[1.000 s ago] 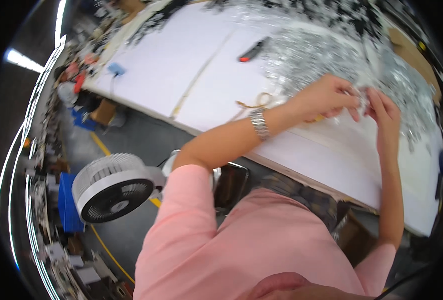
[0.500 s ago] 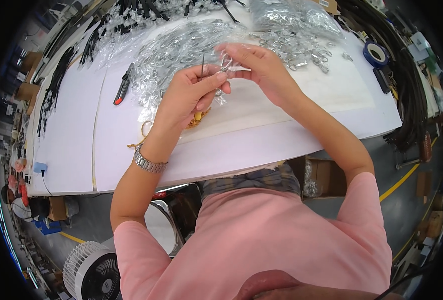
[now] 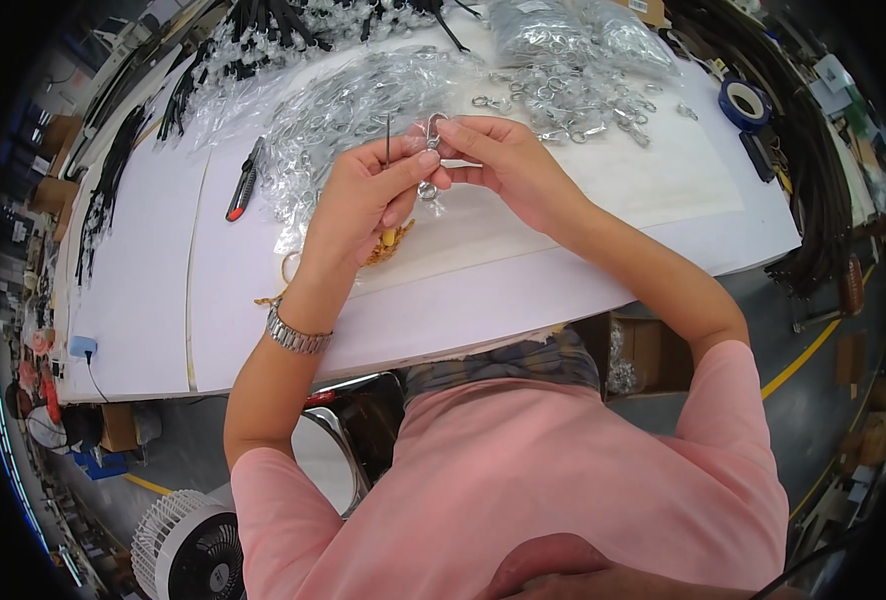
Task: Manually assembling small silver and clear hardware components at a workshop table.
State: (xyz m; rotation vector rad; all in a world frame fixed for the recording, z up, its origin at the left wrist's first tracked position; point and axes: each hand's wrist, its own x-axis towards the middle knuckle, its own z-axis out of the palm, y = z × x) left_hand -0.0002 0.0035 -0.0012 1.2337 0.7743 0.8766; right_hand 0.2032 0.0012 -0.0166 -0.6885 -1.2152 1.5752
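Over the middle of the table, both my hands meet at a small silver metal swivel hook (image 3: 429,190) in clear plastic wrap. My left hand (image 3: 368,190) is closed, its thumb and fingertips pinching the hook's middle. That same hand also keeps a thin dark-shafted tool (image 3: 388,145) upright, with a yellow end (image 3: 390,237) showing below the fingers. With thumb and index finger, my right hand (image 3: 508,165) grips the hook's upper part. The fingers partly hide the hook. Just behind my hands spreads a heap of plastic-wrapped metal hooks (image 3: 333,110).
Left of the heap lies a black-and-red utility knife (image 3: 243,190). Loose hooks (image 3: 573,110) and full clear bags (image 3: 538,40) sit at the back right, near a blue tape roll (image 3: 745,105). Black cords (image 3: 113,190) hang at the left. A fan (image 3: 193,550) stands below.
Both hands have shifted slightly left and nearer to me with the hook. My right fingers, raised and looser before, now press close around its upper part.
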